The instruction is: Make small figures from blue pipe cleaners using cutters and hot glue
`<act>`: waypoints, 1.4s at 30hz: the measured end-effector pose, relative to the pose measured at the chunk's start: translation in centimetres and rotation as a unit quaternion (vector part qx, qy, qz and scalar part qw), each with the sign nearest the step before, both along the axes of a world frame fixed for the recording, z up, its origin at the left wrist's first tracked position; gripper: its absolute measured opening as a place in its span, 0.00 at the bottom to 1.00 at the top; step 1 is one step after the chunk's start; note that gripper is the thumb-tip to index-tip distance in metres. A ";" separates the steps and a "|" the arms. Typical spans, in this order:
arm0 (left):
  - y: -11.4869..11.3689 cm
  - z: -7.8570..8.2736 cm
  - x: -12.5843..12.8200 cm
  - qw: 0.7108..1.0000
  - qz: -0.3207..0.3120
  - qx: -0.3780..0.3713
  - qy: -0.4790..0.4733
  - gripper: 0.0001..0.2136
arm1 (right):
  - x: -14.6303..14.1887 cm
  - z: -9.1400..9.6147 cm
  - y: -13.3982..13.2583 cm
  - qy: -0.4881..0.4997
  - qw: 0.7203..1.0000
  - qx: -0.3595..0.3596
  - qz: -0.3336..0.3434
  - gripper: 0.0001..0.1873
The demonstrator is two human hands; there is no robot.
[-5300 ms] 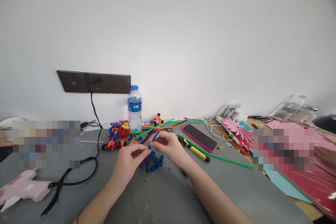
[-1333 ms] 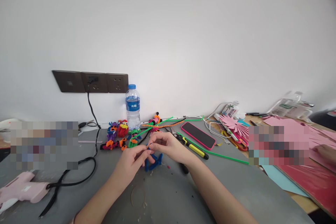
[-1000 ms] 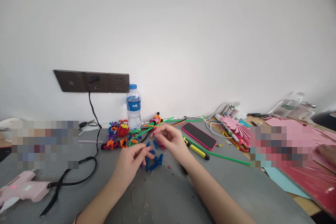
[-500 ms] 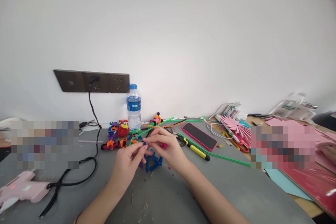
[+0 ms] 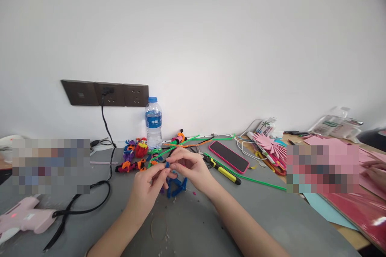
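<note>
Between the fingertips of my left hand [image 5: 147, 184] is a small blue fuzzy piece [image 5: 167, 165], apparently pipe cleaner. My right hand [image 5: 191, 168] meets it from the other side, thumb and forefinger pinched at the same piece; how much of it each hand grips is partly hidden. Below the hands, several short blue pipe cleaner pieces [image 5: 180, 188] lie on the grey tabletop [image 5: 187, 229]. Just behind stand small fuzzy figures, among them a purple one [image 5: 129, 151], a red one [image 5: 141, 147] and an orange-and-black one [image 5: 131, 166].
A water bottle [image 5: 153, 124] stands against the wall. Rightward lie yellow-handled pliers [image 5: 226, 172], a phone [image 5: 229, 156] and a long green pipe cleaner [image 5: 262, 184]. A pink glue gun [image 5: 28, 217] and its black cord are at left. Another person's hand [image 5: 375, 172] is over pink paper.
My right fingers have shifted slightly, and more of the blue piece shows between my fingertips. The other person's hand at far right has moved a little left. My left hand stays nearly in place.
</note>
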State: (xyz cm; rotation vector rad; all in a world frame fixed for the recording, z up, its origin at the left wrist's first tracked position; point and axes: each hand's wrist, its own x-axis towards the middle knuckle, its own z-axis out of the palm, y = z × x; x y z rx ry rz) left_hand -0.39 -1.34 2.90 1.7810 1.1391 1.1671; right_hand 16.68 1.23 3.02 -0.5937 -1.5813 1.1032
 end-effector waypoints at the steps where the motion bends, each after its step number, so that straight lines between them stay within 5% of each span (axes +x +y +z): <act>1: 0.0 0.0 0.0 1.000 -0.002 0.002 0.002 0.15 | -0.1 0.0 0.0 -0.004 1.000 0.001 -0.003 0.08; 15: 0.3 -0.6 -0.1 0.999 0.010 0.047 -0.005 0.11 | 0.0 0.8 -0.5 -0.138 0.970 0.171 -0.108 0.09; 25: -0.1 -0.6 0.2 1.000 -0.020 0.008 -0.009 0.11 | -0.3 0.9 -0.7 -0.073 0.990 0.089 -0.086 0.08; 34: 0.1 -0.7 0.0 0.999 -0.019 0.036 -0.014 0.10 | -0.1 1.1 -0.7 -0.134 0.967 0.180 -0.118 0.09; 42: 0.1 -1.0 0.0 0.996 -0.014 0.085 0.002 0.10 | 0.0 1.2 -0.8 -0.127 0.972 0.167 -0.107 0.09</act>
